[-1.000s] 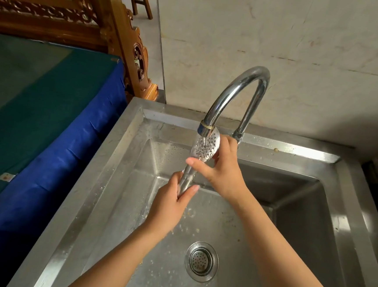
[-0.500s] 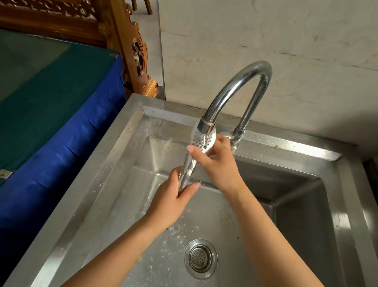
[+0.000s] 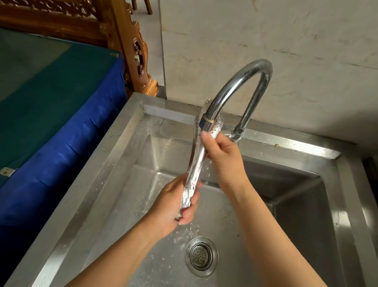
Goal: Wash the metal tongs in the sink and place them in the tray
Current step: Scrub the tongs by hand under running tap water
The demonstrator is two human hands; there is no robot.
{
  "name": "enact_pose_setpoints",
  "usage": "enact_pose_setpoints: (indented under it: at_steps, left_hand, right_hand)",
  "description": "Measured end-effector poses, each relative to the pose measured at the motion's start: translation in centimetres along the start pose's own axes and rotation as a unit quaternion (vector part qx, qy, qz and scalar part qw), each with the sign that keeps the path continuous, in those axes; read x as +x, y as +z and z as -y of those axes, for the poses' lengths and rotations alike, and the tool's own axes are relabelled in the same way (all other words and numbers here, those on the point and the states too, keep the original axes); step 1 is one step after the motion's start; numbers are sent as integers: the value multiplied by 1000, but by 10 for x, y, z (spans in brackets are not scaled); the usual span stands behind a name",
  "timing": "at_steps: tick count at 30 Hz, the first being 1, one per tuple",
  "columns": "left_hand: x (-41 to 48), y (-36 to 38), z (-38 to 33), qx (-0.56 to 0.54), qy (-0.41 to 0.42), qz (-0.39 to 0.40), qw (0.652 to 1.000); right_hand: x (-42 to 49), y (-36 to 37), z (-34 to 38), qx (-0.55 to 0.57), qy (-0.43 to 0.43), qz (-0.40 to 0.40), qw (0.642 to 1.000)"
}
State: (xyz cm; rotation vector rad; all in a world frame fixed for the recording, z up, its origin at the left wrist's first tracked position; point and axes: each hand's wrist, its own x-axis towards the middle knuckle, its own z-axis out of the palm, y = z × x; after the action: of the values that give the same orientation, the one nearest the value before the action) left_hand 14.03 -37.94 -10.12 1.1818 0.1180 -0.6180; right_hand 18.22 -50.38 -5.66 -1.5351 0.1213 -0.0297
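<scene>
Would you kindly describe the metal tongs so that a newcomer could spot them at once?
Find the steel sink and its curved faucet. Under the spout, the tongs stand nearly upright in the water, left hand gripping the bottom, right hand holding near the top. They alone are slim and hand-held.

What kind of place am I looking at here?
Likely a washing-up corner in a home or small eatery: a steel sink with a gooseneck tap set against a plain wall, carved wooden furniture beside it, and tongs held under running water.
</scene>
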Motion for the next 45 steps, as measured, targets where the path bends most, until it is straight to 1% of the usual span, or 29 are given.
enact_pose_setpoints:
  at_steps: [2,3,4,5,8,11,12,13,15,18,19,21,23,25,27,31,34,38,45]
  left_hand:
    - [4,6,-7,-20,-1,-9,1000]
    - [6,8,-10,-19,2,-19,1000]
    - [8,10,-13,-14,2,-29,999]
    - [9,11,-15,-8,-1,-33,999]
    - [11,10,-19,3,-24,-5,1000]
    - [9,5,-17,-53,-31,36,997]
    - [7,3,-16,-76,-30,44,996]
    - [5,2,-15,-94,-28,55,994]
    - [3,1,-12,-113,-27,76,990]
    - [6,3,-13,-116,-27,99,988]
    - [7,4,-13,-114,-26,100,988]
    - [7,5,-13,-117,-17,101,988]
    - [7,7,-13,-137,-17,110,984]
    - [7,9,-15,-154,-30,115,981]
    - [8,9,-17,-150,-29,119,981]
    - [12,7,-24,-132,-13,135,982]
    - [14,5,-25,-96,2,134,986]
    - [17,0,-20,-106,-1,102,989]
    - [28,-4,-24,-132,31,57,989]
  right_hand:
    - [-9,0,-5,-64,44,90,993]
    - [-14,2,-9,-66,72,137,986]
    - [-19,4,-13,-62,87,163,981]
    - [-21,4,-16,-68,84,160,981]
    - [-17,1,-12,-93,49,93,990]
    - [-4,-6,-2,-62,43,-19,997]
    - [0,-10,1,-54,38,-45,997]
    - [2,-12,3,-51,35,-47,997]
    - [1,-13,5,-46,54,5,997]
    - [-10,-9,2,-50,122,108,985]
    - [-12,-7,1,-47,131,123,983]
    - [-12,-4,-2,-15,123,108,986]
    - [-10,-1,-3,3,109,63,992]
    - [-8,-1,-3,31,116,40,992]
    - [-4,-1,-4,73,135,41,987]
    - [3,0,-1,82,120,39,989]
    - [6,1,-1,115,113,33,986]
    - [11,0,-3,157,122,50,979]
    - [26,0,-4,220,79,79,969]
